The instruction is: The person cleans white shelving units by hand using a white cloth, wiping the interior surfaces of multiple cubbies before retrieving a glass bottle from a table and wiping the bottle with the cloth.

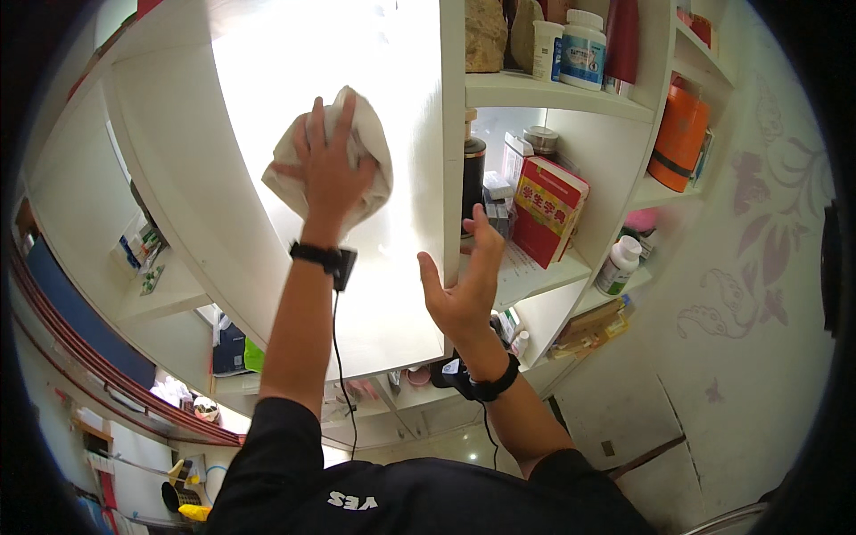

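My left hand [334, 157] is spread over a pale, bunched cloth [374, 134], pressing it against the brightly lit white surface of a cabinet compartment [394, 287]. Folds of the cloth stick out around the fingers. My right hand [465, 287] holds nothing, with thumb and fingers apart. It is close to the white upright panel [447, 180] at the compartment's right side; whether it touches the panel I cannot tell. Each wrist carries a black strap with a small device, and a thin cable hangs from each.
Right of the panel, one shelf holds stones [486, 37] and white plastic bottles [584, 50]. Below stand a red dictionary [550, 210], small boxes and a black cylindrical container [473, 175]. An orange case [679, 137] and another bottle [618, 264] occupy the outer shelves. Left shelves [160, 294] hold small packages.
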Demonstrator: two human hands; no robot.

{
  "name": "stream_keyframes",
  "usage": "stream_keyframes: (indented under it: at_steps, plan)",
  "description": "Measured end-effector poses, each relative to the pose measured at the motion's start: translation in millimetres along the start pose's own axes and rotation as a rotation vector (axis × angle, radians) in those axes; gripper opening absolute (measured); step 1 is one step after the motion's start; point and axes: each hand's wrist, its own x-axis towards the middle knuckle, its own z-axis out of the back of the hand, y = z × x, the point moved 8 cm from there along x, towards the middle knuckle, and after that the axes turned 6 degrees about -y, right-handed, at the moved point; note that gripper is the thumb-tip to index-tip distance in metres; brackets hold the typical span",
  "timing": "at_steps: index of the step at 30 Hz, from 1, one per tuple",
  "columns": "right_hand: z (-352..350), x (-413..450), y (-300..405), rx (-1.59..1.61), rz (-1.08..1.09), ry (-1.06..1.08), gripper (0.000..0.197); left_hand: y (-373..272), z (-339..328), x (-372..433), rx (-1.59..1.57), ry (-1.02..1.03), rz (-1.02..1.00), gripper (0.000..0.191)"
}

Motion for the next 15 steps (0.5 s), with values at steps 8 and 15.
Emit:
stream_keyframes:
  at_steps: [8,15]
  plan:
    - [-11,-5,2,-0.011,0.110,0.073,0.052,-34,48,109,-0.240,-0.526,-0.392,0.064]
    - [-7,-9,-3,0.024,0.080,0.075,0.050,-74,64,108,0.016,-0.396,-0.333,0.041]
